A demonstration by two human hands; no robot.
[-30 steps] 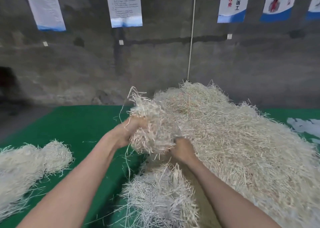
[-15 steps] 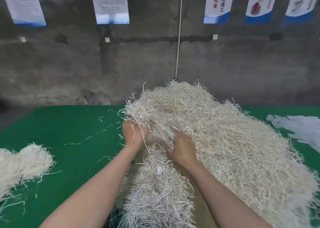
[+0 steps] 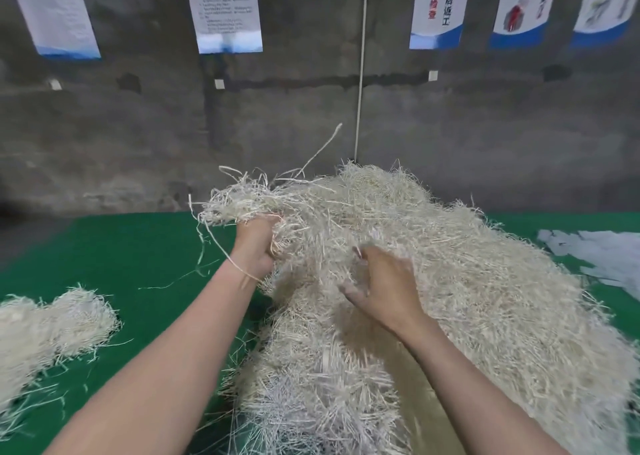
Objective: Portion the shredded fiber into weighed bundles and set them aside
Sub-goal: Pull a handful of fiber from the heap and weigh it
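Note:
A big heap of pale shredded fiber (image 3: 467, 281) covers the middle and right of the green table (image 3: 138, 257). My left hand (image 3: 254, 247) grips a tuft of fiber (image 3: 239, 205) at the heap's left edge, lifted a little, with loose strands sticking up. My right hand (image 3: 384, 285) hovers just over the heap's front slope, fingers curled, blurred by motion; whether it holds strands is unclear. A smaller separate bundle of fiber (image 3: 52, 323) lies at the left on the table.
A grey concrete wall (image 3: 485, 136) with hanging posters (image 3: 225, 8) stands behind the table. A thin white cord (image 3: 361, 74) runs down the wall. White paper scraps (image 3: 602, 257) lie at the right edge.
My left hand has pulled a tuft up and to the left out of the heap. My right hand has come off the fiber and shifted right. The camera has turned slightly.

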